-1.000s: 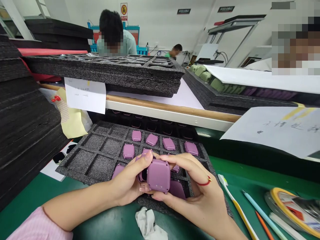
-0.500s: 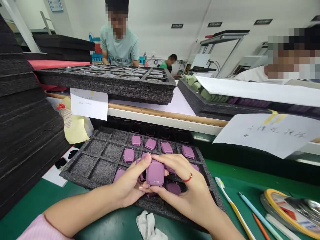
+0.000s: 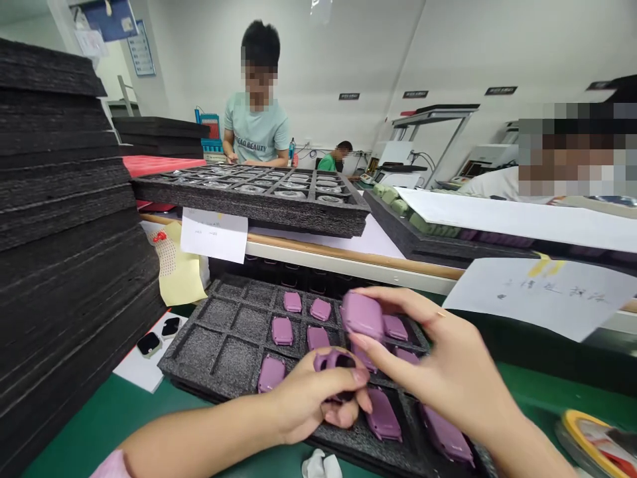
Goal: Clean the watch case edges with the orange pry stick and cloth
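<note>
My right hand (image 3: 448,352) pinches a purple smartwatch case (image 3: 363,315) between thumb and fingers, lifted over the foam tray. Lower and to the left, my left hand (image 3: 318,398) is closed around another purple watch case (image 3: 324,360), whose dark side partly shows; the fingers cover the rest. Beneath both hands lies the black foam tray (image 3: 196,342) with square pockets. Several purple watch cases (image 3: 283,330) rest in its middle and right pockets, some hidden behind my hands. Bare pockets show on its left side.
Stacked black foam trays (image 3: 54,265) rise at the left. A shelf edge (image 3: 318,253) crosses behind the tray, with another foam tray (image 3: 298,212) on it. A white cloth (image 3: 321,465) and a tape roll (image 3: 597,445) lie near the front. Co-workers sit beyond.
My hands have moved apart. The right one has carried its purple watch case up and right, while the left keeps a second one lower down. The view has also shifted.
</note>
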`<state>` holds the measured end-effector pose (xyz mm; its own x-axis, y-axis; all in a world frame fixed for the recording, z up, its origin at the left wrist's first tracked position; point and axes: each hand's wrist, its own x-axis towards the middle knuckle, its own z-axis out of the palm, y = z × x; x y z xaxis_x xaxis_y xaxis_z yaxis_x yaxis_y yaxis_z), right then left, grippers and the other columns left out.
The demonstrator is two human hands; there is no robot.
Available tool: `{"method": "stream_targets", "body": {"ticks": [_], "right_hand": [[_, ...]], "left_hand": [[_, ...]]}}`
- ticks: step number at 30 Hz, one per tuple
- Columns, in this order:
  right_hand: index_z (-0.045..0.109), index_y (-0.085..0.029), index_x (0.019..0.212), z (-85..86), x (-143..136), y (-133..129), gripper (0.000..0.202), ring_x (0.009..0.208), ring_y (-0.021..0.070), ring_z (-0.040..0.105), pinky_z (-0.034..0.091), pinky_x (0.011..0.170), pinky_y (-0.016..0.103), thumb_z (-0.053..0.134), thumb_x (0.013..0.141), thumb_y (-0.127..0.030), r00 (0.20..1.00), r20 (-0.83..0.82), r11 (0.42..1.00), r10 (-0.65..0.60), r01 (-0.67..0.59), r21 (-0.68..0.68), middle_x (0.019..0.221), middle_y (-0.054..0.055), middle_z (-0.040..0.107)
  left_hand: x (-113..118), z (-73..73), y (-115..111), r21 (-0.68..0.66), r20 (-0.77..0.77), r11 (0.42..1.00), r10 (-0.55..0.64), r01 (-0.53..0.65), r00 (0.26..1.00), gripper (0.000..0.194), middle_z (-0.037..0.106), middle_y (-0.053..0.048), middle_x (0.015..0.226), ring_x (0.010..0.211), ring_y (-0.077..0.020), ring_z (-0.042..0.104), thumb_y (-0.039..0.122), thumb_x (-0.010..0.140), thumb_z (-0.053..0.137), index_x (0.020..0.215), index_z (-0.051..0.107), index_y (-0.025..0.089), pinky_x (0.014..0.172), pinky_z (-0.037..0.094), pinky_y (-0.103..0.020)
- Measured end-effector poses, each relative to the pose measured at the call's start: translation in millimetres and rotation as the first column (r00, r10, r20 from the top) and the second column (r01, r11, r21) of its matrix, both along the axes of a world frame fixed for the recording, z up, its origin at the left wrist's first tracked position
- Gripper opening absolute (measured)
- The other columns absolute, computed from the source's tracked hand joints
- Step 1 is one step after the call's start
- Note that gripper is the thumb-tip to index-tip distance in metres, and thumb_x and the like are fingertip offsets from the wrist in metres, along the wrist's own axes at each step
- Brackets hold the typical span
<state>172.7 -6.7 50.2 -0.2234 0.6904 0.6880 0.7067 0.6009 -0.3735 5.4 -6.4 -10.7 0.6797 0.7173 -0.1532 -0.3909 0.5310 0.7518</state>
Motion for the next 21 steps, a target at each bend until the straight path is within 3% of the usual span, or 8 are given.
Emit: {"method": "stream_targets", "body": {"ticks": [4, 8, 11, 15, 21], "right_hand": [[0.069, -0.016, 0.112, 2.8, -46, 50, 0.034, 0.097, 0.0265, 0.072, 0.057, 0.088, 0.041, 0.072, 0.082, -0.032, 0.986, 0.129, 0.959, 0.103, -0.064, -0.278, 0.108, 0.01, 0.076], [0.069, -0.012, 0.12, -28.1, -96, 93, 0.042, 0.114, 0.0319, 0.068, 0.051, 0.101, 0.047, 0.071, 0.085, -0.034, 0.974, 0.168, 0.939, 0.154, -0.092, -0.332, 0.122, 0.016, 0.072], [0.065, -0.009, 0.129, -53.6, -116, 109, 0.042, 0.126, 0.0323, 0.062, 0.046, 0.109, 0.048, 0.064, 0.091, -0.027, 0.969, 0.151, 0.919, 0.197, -0.129, -0.372, 0.133, 0.02, 0.066], [0.06, -0.008, 0.137, -62.1, -109, 107, 0.043, 0.136, 0.0278, 0.054, 0.04, 0.117, 0.045, 0.056, 0.096, -0.022, 0.964, 0.092, 0.9, 0.248, -0.194, -0.391, 0.143, 0.019, 0.06], [0.06, -0.015, 0.134, -37.5, -76, 84, 0.037, 0.129, 0.0159, 0.06, 0.046, 0.111, 0.029, 0.052, 0.101, -0.029, 0.96, 0.09, 0.908, 0.267, -0.219, -0.356, 0.136, 0.008, 0.067]], "left_hand": [[-1, 0.4, -3, 0.138, -0.136, 0.979, -0.13, 0.148, 0.982, 0.042, 0.066, 0.0, 0.06, 0.036, -0.0051, 0.047, 0.044, 0.065, 0.086, 0.082, 0.061, 0.014, 0.035, 0.025, -0.018], [-3, 3.8, -4, 0.208, -0.22, 0.952, -0.18, 0.226, 0.959, 0.055, 0.065, 0.002, 0.061, 0.037, -0.0047, 0.046, 0.058, 0.061, 0.085, 0.083, 0.058, 0.016, 0.035, 0.029, -0.017], [-3, 7.2, -4, 0.22, -0.237, 0.945, -0.189, 0.242, 0.953, 0.058, 0.064, 0.002, 0.061, 0.037, -0.0046, 0.047, 0.061, 0.059, 0.085, 0.082, 0.057, 0.016, 0.036, 0.03, -0.017], [-2, 6.9, -3, 0.245, -0.236, 0.935, -0.201, 0.258, 0.951, 0.058, 0.064, 0.002, 0.062, 0.037, -0.0044, 0.047, 0.061, 0.061, 0.084, 0.084, 0.056, 0.017, 0.036, 0.031, -0.017], [0, -2.2, -3, 0.244, -0.181, 0.948, -0.162, 0.204, 0.97, 0.045, 0.069, 0.0, 0.061, 0.028, -0.0025, 0.033, 0.056, 0.077, 0.072, 0.091, 0.052, 0.018, 0.032, 0.018, -0.017]]}}
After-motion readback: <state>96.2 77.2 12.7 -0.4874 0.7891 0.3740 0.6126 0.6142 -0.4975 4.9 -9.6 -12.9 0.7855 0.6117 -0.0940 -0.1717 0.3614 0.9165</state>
